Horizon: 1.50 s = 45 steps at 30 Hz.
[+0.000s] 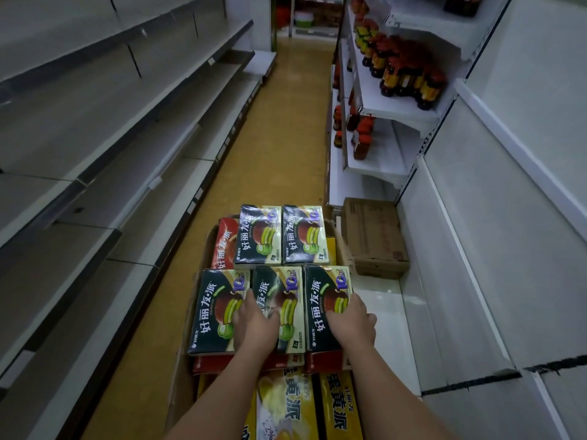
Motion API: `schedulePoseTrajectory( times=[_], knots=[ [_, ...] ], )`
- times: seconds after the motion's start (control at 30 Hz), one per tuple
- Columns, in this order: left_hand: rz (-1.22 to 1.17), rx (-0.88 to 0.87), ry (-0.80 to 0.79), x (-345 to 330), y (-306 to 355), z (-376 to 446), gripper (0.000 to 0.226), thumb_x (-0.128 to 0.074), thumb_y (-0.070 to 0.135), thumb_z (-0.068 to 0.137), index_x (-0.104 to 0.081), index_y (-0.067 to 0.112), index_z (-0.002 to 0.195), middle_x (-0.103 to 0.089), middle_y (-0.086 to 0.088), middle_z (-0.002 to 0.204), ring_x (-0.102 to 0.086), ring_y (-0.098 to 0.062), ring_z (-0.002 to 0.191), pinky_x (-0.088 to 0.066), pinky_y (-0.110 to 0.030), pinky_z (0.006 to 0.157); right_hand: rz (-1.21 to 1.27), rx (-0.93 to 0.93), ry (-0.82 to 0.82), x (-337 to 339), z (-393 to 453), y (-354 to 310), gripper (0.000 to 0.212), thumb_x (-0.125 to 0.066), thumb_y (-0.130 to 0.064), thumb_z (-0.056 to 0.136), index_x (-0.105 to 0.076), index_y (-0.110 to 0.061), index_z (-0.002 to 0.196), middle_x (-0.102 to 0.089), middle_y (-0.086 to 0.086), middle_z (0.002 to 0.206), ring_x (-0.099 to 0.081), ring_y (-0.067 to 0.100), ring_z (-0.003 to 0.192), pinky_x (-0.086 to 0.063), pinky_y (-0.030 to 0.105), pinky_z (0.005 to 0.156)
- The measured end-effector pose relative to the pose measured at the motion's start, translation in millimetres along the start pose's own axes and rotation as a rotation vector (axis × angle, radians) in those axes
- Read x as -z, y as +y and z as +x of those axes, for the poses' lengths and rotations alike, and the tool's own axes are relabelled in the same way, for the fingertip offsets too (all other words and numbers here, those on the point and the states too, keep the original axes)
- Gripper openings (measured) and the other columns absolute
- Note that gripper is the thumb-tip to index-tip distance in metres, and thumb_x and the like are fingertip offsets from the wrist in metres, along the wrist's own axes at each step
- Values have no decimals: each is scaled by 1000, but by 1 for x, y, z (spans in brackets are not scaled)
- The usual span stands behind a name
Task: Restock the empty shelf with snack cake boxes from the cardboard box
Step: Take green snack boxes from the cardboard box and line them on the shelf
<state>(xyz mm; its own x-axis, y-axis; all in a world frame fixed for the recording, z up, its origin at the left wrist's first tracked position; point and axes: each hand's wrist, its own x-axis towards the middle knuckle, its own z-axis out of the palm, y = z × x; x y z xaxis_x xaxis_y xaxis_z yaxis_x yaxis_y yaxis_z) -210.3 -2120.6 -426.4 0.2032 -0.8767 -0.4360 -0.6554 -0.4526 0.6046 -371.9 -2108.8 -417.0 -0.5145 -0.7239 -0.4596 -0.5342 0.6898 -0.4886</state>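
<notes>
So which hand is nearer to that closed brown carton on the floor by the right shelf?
Right. The right hand rests on the rightmost dark box, just below the brown carton; the left hand lies farther left.

Five dark snack cake boxes (258,237), two hands (256,325).
</notes>
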Motion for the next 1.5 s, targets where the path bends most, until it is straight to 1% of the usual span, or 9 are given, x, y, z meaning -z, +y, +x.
schedulePoseTrajectory(
  times=[0.23, 0.43, 0.53, 0.6, 0.83, 1.0, 1.1, 1.37, 1.5],
  knots=[
    [-40, 57, 14, -3, 10, -5, 82, -55, 42, 92, -5, 18, 153, -11, -9, 158, -9, -29, 145, -22, -45, 114, 60, -86, 97, 6, 0, -11, 60, -60, -37, 85, -39, -13, 136, -44, 13, 134, -39, 31, 124, -36, 42, 101],
    [-50, -18, 25, -2, 7, -9, 72, -64, 31, 87, -26, 23, 148, -25, -10, 145, -33, -26, 131, -40, -38, 101, 274, -5, 116, 9, 5, -1, 41, -68, -25, 81, -52, -21, 119, -48, 10, 123, -52, 31, 108, -47, 43, 91],
    [-96, -105, -43, -4, 4, -13, 79, -62, 22, 90, -13, 34, 151, -25, -5, 151, -49, -24, 118, -49, -33, 85, 292, 28, 37, 9, 3, -1, 35, -62, -19, 87, -40, -23, 114, -57, 6, 115, -61, 27, 91, -52, 44, 83],
    [-44, -160, -78, -5, 4, -16, 86, -61, 21, 90, -3, 38, 151, -31, -2, 152, -48, -24, 125, -48, -40, 95, 260, 52, 21, 10, 1, -2, 34, -58, -18, 90, -35, -23, 114, -62, 5, 108, -62, 27, 88, -52, 44, 82],
    [-170, -128, -11, 9, 12, -30, 86, -63, 17, 89, -7, 40, 150, -44, -2, 145, -54, -26, 119, -52, -41, 89, 447, 7, -41, 24, 2, -9, 36, -59, -17, 89, -52, -14, 125, -61, 5, 103, -61, 27, 94, -50, 38, 82],
    [-478, -102, -15, 37, 9, -39, 86, -61, 2, 87, -18, 44, 148, -39, -2, 150, -60, -10, 87, -56, -38, 81, 754, -74, -229, 38, -7, -22, 28, -56, -6, 89, -58, -5, 117, -65, 17, 107, -63, 36, 96, -53, 48, 86],
    [-581, -94, 4, 54, 10, -47, 82, -58, 0, 87, -23, 45, 145, -50, -4, 138, -62, -20, 95, -57, -41, 79, 826, -87, -383, 37, -24, -36, 24, -58, -9, 86, -62, -4, 108, -66, 23, 106, -64, 39, 97, -50, 57, 89],
    [-895, 18, 149, 111, -8, -81, 60, -50, -2, 91, -33, 33, 138, -62, -3, 99, -68, -25, 79, -53, -35, 60, 751, 53, -688, 21, -92, -82, 31, -70, -32, 83, -66, -4, 96, -70, 18, 102, -64, 34, 97, -45, 48, 100],
    [-917, 96, 211, 145, -32, -101, 48, -59, 11, 90, -34, 16, 131, -63, -11, 95, -69, -23, 65, -52, -32, 54, 742, 47, -834, 2, -134, -105, 38, -70, -27, 83, -64, 2, 107, -69, 23, 105, -66, 35, 90, -52, 47, 89]
  ],
)
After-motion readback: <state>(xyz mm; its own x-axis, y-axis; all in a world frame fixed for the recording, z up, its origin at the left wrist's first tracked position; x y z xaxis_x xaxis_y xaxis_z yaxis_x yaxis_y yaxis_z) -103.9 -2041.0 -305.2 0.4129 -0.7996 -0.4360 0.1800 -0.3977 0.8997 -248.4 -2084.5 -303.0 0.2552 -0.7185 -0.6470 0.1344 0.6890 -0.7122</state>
